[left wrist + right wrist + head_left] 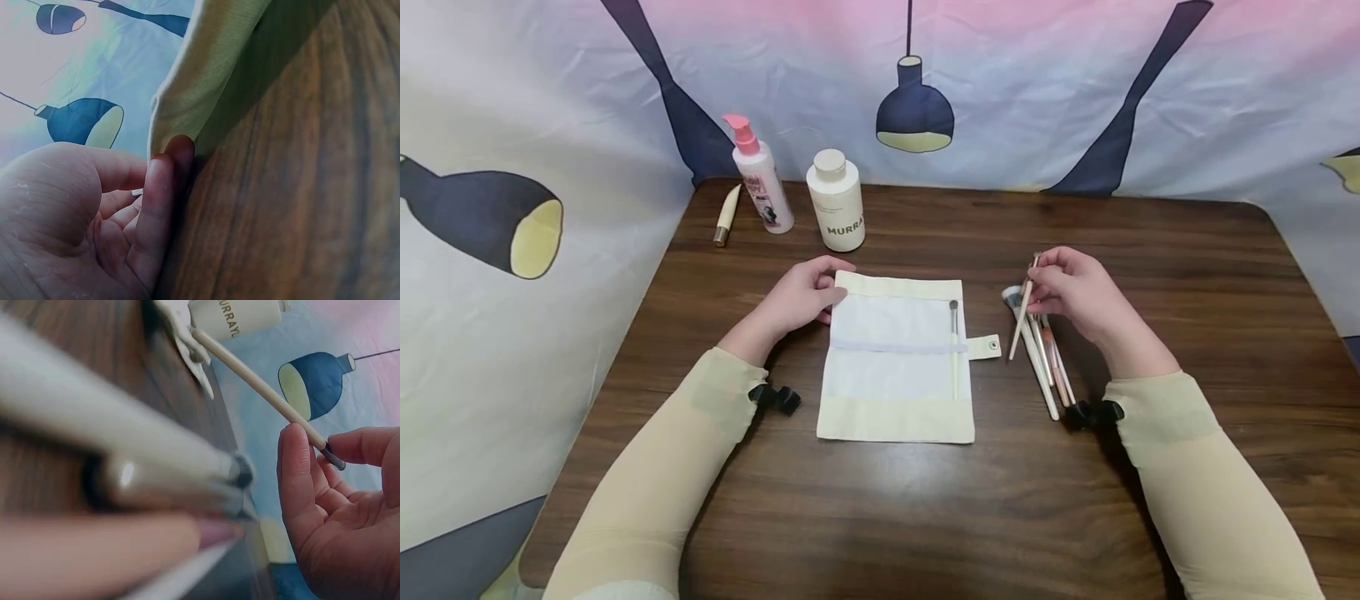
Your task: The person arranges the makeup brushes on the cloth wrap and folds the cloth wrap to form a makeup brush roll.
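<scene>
A cream brush roll (pixel 891 367) lies unfolded on the table, with a snap tab (pixel 985 347) at its right side. One makeup brush (pixel 955 350) is tucked under its elastic band near the right edge. My left hand (pixel 805 293) pinches the roll's upper left corner between thumb and fingers, and the left wrist view shows the cloth edge (pixel 187 94) lifted there. Between thumb and fingertips, my right hand (pixel 1072 287) holds a thin wooden-handled makeup brush (pixel 262 387) near its bristle end, handle pointing down toward the roll. Below that hand lies a pile of several makeup brushes (pixel 1037 367).
At the back left stand a white pump bottle (pixel 767 187) with a pink top and a white lidded bottle (pixel 837 204). A small cream tube (pixel 727 215) lies beside them. A printed curtain (pixel 1000 92) hangs behind the brown wooden table (pixel 865 517).
</scene>
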Demonstrator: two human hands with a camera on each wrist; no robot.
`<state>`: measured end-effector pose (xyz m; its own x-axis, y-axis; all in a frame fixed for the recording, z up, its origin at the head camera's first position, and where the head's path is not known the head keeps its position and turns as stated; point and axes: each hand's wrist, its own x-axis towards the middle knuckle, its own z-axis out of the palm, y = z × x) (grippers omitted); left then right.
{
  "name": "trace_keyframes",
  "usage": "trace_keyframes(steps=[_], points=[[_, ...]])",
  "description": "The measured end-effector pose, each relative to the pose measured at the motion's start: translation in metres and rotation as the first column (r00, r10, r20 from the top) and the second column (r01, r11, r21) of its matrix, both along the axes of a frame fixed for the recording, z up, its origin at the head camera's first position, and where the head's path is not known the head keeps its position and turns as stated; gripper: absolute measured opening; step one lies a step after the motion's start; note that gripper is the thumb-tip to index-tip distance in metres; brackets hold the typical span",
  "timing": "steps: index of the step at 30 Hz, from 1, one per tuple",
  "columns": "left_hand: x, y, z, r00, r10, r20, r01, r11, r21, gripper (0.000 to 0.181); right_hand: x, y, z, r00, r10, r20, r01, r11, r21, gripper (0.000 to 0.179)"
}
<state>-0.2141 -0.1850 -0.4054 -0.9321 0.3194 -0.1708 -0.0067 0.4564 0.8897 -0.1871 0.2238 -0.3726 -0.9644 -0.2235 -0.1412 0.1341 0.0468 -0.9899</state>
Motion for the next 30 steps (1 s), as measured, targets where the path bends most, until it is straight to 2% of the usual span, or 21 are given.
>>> trace_keyframes(steps=[2, 7, 13, 18, 24, 30], points=[[0.0, 0.0, -0.001, 1.0, 0.004, 0.003, -0.004, 1.0, 0.001, 0.038, -0.003, -0.006, 0.001, 1.0, 0.006, -0.001, -0.006, 1.0, -0.009, 0.016], [0.001, 0.0, -0.006, 0.999, 0.0, 0.049, 0.0, 1.0, 0.001, 0.039, -0.008, -0.026, 0.003, 1.0, 0.007, 0.001, -0.007, 0.998, 0.062, 0.015], [-0.001, 0.001, -0.001, 1.0, 0.005, -0.006, -0.005, 1.0, 0.011, 0.038, -0.014, -0.046, 0.005, 1.0, -0.006, -0.03, 0.008, 0.996, 0.087, 0.018], [0.0, 0.002, 0.001, 1.0, -0.011, 0.016, 0.011, 1.0, -0.005, 0.039, -0.017, -0.06, 0.003, 1.0, -0.007, 0.003, 0.007, 0.996, 0.085, 0.017], [-0.003, 0.003, 0.004, 1.0, -0.004, -0.006, 0.004, 1.0, -0.003, 0.038, -0.02, -0.076, 0.007, 0.999, -0.041, -0.032, 0.044, 0.995, 0.09, 0.016], [-0.004, 0.0, 0.0, 1.0, -0.008, 0.0, 0.008, 1.0, 0.004, 0.038, -0.021, -0.083, 0.006, 0.999, -0.039, -0.032, 0.043, 0.994, 0.1, 0.015]])
